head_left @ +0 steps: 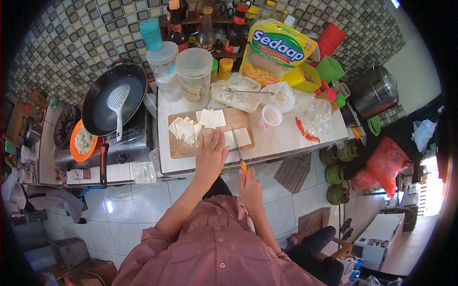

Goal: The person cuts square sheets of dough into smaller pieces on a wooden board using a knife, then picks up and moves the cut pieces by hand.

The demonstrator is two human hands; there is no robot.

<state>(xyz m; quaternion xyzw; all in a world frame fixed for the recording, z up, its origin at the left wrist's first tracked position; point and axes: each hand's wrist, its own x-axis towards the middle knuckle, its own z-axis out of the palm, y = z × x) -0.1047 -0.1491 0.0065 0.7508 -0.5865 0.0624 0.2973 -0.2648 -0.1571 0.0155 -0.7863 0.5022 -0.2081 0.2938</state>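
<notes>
My right hand is closed around the orange handle of a knife. Its blade points away from me and lies across a pale square wrapper sheet near the right side of the wooden cutting board. On the board's front part, my left hand rests with fingers stretched out flat, its fingertips beside that sheet. Beyond those fingertips lies a small stack of square sheets. A loose pile of cut sheets is fanned out at the board's left.
Left of the board, a black frying pan with a white slotted spatula sits on the stove, near an orange plate. Behind are lidded jars, a Sedaap bag and a small cup. Red chillies lie right.
</notes>
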